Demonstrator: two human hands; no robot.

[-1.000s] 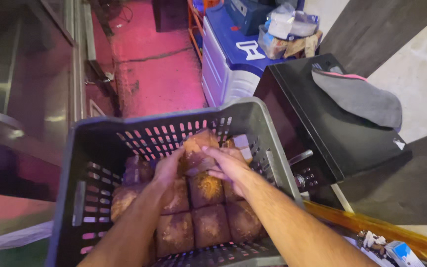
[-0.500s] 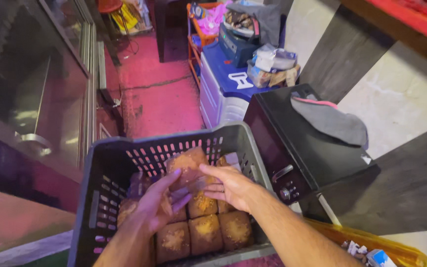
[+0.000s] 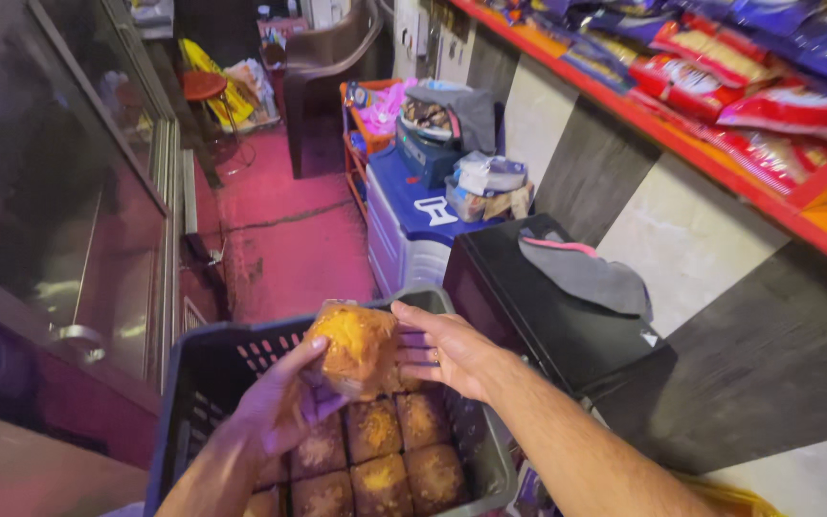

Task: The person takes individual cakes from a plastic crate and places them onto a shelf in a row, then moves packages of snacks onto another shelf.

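Both hands raised over a dark slotted plastic crate [image 3: 205, 375]. Left hand [image 3: 279, 407] and right hand [image 3: 452, 352] each closed in a grip on one wrapped golden-brown bun [image 3: 356, 347], held between them above the crate. More wrapped buns [image 3: 375, 458] packed in rows inside.

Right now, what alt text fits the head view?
Both hands, left hand and right hand, hold a wrapped golden-brown square cake above a grey slotted plastic crate packed with similar cakes; a black box sits alongside.
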